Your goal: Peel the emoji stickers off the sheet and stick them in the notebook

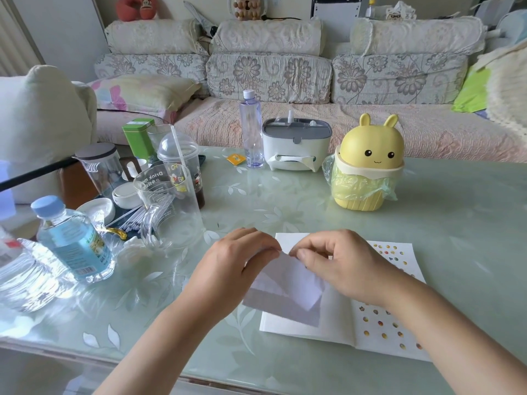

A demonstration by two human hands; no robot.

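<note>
Table (313, 195): glass-topped, with clutter crowded toward the left edge. Notebook (336, 317) lies open near the front edge, right of centre, its right page dotted with emoji stickers (384, 335). Sheet (285, 283) is held lifted over the left page, bent and sagging. Left hand (236, 260) pinches its top edge. Right hand (339, 263) pinches the same edge, fingertips nearly meeting the left's. Any sticker being worked is hidden between the fingers.

Risks, as judged: too sharp a pull and the sticker curls onto itself or tears. The limp sheet may crease. A stray left elbow could knock the glass mug (168, 206) nearby.
</note>
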